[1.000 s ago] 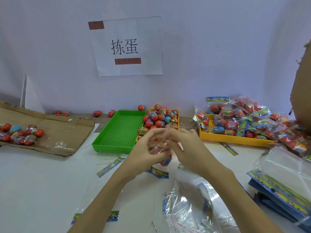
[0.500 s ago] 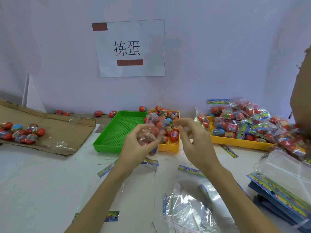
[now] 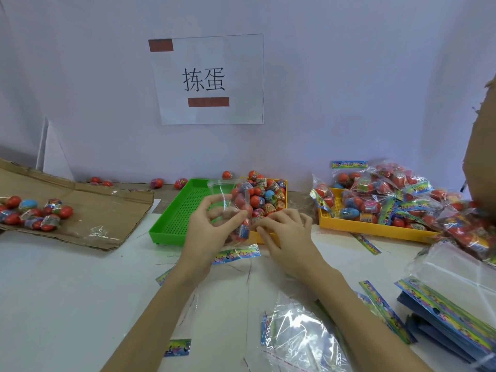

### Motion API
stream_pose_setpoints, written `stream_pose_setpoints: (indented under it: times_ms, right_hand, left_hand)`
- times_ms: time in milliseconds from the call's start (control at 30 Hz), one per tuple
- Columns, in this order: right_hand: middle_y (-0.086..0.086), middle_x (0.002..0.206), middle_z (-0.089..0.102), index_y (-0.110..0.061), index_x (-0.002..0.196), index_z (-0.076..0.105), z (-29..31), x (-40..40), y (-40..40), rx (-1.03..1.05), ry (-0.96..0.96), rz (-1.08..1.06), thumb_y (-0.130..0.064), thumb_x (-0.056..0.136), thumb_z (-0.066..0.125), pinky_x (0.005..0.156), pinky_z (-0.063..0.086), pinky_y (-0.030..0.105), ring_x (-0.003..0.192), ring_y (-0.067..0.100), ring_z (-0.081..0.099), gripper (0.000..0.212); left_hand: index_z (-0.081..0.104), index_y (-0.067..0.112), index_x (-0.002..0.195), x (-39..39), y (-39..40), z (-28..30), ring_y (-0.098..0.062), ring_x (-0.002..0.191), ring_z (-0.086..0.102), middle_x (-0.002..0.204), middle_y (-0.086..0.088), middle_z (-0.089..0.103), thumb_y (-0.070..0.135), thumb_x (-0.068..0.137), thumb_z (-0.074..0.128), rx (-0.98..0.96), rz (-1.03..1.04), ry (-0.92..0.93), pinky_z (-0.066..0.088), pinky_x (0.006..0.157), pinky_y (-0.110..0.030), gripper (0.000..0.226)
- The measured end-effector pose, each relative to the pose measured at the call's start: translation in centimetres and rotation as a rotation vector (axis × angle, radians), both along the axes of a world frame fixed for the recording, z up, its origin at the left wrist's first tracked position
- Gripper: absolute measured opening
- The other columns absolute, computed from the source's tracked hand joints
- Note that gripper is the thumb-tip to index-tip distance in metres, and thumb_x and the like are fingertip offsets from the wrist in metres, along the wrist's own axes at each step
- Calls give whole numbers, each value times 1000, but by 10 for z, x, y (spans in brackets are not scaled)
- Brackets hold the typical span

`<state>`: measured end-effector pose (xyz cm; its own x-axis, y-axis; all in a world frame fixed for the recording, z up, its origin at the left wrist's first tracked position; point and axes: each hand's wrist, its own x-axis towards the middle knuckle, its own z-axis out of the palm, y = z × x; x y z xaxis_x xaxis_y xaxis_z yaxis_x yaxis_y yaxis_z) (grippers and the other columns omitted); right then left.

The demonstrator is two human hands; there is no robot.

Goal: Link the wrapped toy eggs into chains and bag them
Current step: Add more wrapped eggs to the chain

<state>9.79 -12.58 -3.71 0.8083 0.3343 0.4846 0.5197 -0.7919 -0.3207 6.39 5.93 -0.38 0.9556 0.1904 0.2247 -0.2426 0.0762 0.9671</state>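
Observation:
My left hand (image 3: 212, 232) holds up a clear bag of wrapped eggs (image 3: 241, 210), red with some blue, in front of the trays. The bag's open clear flap stands at the top and its colourful header strip (image 3: 237, 253) hangs below. Just to the bag's right is my right hand (image 3: 285, 234), lower than the left. Its curled fingertips meet the bag's lower right edge. Behind the bag, an orange tray (image 3: 264, 238) holds several loose wrapped eggs (image 3: 269, 196).
An empty green tray (image 3: 179, 210) sits left of the orange one. A yellow tray (image 3: 375, 229) at the right is heaped with filled bags (image 3: 389, 194). Cardboard (image 3: 94, 210) at the left carries loose eggs (image 3: 32, 213). Empty bags (image 3: 303, 339) lie near me, with stacked header bags (image 3: 442, 315) at the right.
Both hands lifted the bag off the table toward the trays. Since half a second ago my right hand has dropped lower and closed in on the bag's lower edge.

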Motion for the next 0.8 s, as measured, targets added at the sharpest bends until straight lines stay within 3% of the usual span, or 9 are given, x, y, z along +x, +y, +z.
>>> stream_pose_setpoints:
  times_ms: [167, 300, 467, 633, 733, 800]
  right_hand:
    - [-14, 96, 61, -39, 124, 56, 14, -6, -7, 369, -5, 54, -32, 100, 64, 84, 45, 34, 94, 16, 52, 26]
    - [-5, 74, 60, -28, 120, 55, 31, -18, -12, 642, 6, 106, -21, 96, 72, 61, 52, 27, 69, 14, 60, 30]
    - [-7, 90, 74, -27, 118, 47, 49, -33, -9, 885, 66, 160, -24, 101, 63, 67, 58, 25, 83, 13, 73, 24]
    - [-7, 106, 65, -28, 120, 60, 55, -41, -5, 750, -62, 118, -31, 96, 70, 73, 54, 18, 96, 9, 64, 26]
    - [-6, 107, 64, -25, 119, 67, 54, -43, -3, 722, -58, 161, -25, 94, 74, 77, 55, 24, 98, 13, 65, 26]
    - [-8, 111, 66, -23, 120, 67, 53, -45, 0, 731, -27, 205, -19, 94, 75, 81, 58, 27, 102, 14, 68, 27]
  left_hand:
    - [68, 20, 117, -2, 0, -1, -7, 68, 72, 95, -4, 81, 16, 87, 84, 80, -52, 4, 53, 55, -19, 34]
    - [67, 21, 119, -3, -5, -2, -12, 79, 73, 96, -2, 81, 22, 86, 84, 131, -99, 25, 53, 57, -24, 37]
    - [68, 23, 116, -5, -11, -6, -16, 73, 72, 98, -4, 81, 21, 88, 84, 156, -168, 14, 53, 56, -27, 33]
    - [69, 36, 110, -6, -17, -9, -12, 73, 74, 100, -1, 80, 28, 84, 86, 190, -199, 5, 53, 52, -24, 33]
    - [65, 27, 117, -8, -21, -10, -18, 87, 78, 100, -1, 80, 28, 79, 88, 200, -230, -31, 60, 69, -25, 44]
    - [63, 23, 119, -8, -23, -11, -16, 87, 77, 98, 0, 79, 25, 78, 89, 213, -261, -48, 60, 77, -25, 49]
